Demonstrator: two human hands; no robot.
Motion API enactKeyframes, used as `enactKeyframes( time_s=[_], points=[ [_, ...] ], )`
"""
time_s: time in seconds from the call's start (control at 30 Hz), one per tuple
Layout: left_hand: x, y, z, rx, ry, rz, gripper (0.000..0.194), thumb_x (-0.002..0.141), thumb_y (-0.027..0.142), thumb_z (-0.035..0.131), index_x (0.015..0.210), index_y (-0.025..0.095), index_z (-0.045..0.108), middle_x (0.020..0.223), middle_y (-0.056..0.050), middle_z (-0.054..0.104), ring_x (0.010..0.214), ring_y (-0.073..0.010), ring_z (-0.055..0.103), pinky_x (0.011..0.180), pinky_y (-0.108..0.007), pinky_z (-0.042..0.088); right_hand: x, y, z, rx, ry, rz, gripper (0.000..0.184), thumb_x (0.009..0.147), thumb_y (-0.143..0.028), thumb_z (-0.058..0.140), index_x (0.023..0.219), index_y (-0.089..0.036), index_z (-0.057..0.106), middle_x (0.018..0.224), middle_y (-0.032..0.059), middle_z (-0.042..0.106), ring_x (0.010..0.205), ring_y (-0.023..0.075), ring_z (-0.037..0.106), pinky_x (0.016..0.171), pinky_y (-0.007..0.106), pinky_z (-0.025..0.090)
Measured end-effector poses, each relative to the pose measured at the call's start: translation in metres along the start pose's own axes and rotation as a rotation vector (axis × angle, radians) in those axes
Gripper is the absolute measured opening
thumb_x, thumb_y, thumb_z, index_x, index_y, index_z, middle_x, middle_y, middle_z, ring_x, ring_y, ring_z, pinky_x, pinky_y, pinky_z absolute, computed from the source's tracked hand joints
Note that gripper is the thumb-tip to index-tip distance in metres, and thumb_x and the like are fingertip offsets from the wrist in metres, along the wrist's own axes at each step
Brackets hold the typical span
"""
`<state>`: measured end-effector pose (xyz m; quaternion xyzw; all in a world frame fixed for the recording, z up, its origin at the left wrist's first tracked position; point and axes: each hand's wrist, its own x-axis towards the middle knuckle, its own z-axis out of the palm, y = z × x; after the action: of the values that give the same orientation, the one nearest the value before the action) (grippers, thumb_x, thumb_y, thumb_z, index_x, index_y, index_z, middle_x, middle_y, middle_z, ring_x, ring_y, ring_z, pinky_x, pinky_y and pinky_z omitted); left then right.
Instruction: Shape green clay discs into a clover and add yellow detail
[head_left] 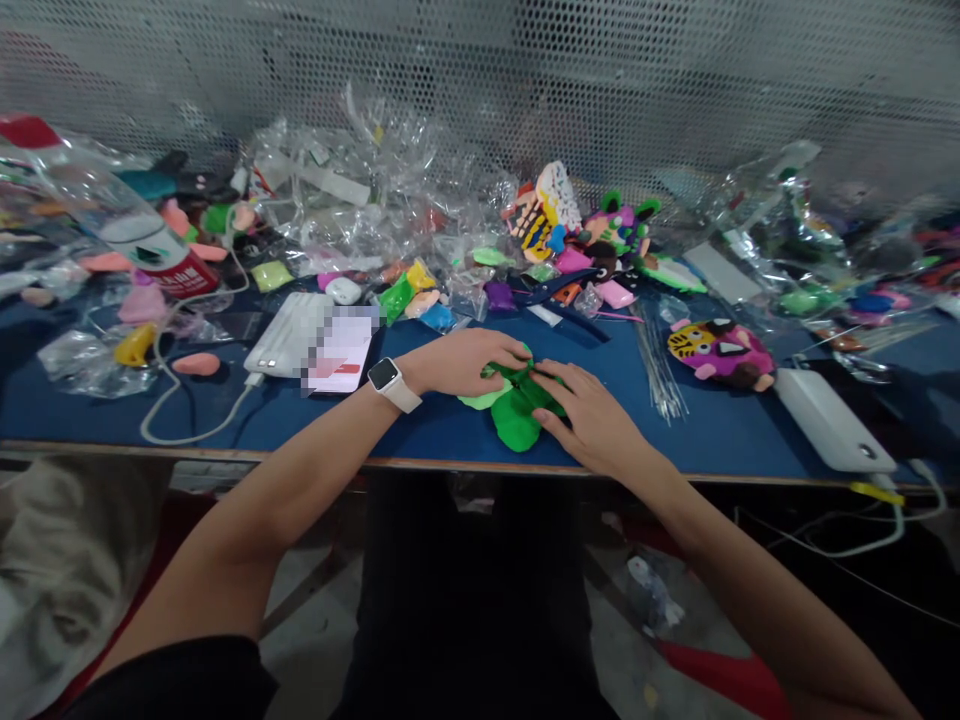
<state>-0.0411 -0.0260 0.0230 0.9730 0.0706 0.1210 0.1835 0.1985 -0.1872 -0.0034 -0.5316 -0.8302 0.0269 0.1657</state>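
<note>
Flattened bright green modelling clay (517,422) lies on the blue table in front of me, rounded at its near end. Beside it, on the left, a pale green clay piece (486,398) shows partly from under my left hand (469,362). That hand has its fingers bent over the far left part of the green clay, with the thumb tucked below them. My right hand (592,412) rests on the clay's right side, fingers stretched and apart, thumb near the clay's middle. Both hands cover much of the clay's far part.
A phone (345,348) and white power bank (289,335) lie left; another power bank (832,420) lies right. Near it are a colourful clay figure (721,352) and thin wires (660,370). Plastic bags (337,200), clay packets and a bottle (154,245) crowd the back.
</note>
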Motion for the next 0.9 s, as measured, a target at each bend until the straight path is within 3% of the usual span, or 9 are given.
enactKeyframes(
  time_s=[0.4,0.57,0.9],
  points=[
    [0.008,0.007,0.002,0.024,-0.004,0.138,0.042,0.096,0.014,0.059,0.126,0.023,0.086,0.137,-0.009,0.082,0.142,-0.0307,0.070,0.127,-0.051,0.055,-0.013,-0.004,0.003,-0.019,0.066,-0.011,0.053,0.117,-0.047,0.046,0.159,-0.018,0.061,0.160,0.0171,0.067,0.157,0.0362,0.058,0.131,0.063,0.047],
    [0.007,0.010,0.001,0.022,0.008,0.100,0.045,0.092,0.012,0.060,0.127,0.026,0.086,0.138,-0.007,0.082,0.142,-0.0309,0.070,0.125,-0.053,0.055,-0.014,-0.004,0.004,-0.001,0.050,0.005,0.056,0.116,-0.045,0.047,0.164,-0.020,0.057,0.164,0.0176,0.064,0.158,0.0367,0.056,0.129,0.065,0.048],
    [0.004,0.001,0.002,0.034,0.018,-0.010,0.040,0.102,0.024,0.061,0.138,0.023,0.080,0.149,-0.010,0.076,0.144,-0.0301,0.067,0.126,-0.051,0.053,-0.013,-0.004,0.003,0.009,0.040,0.006,0.056,0.116,-0.048,0.047,0.164,-0.020,0.056,0.163,0.0184,0.064,0.158,0.0377,0.056,0.128,0.066,0.049]
  ],
)
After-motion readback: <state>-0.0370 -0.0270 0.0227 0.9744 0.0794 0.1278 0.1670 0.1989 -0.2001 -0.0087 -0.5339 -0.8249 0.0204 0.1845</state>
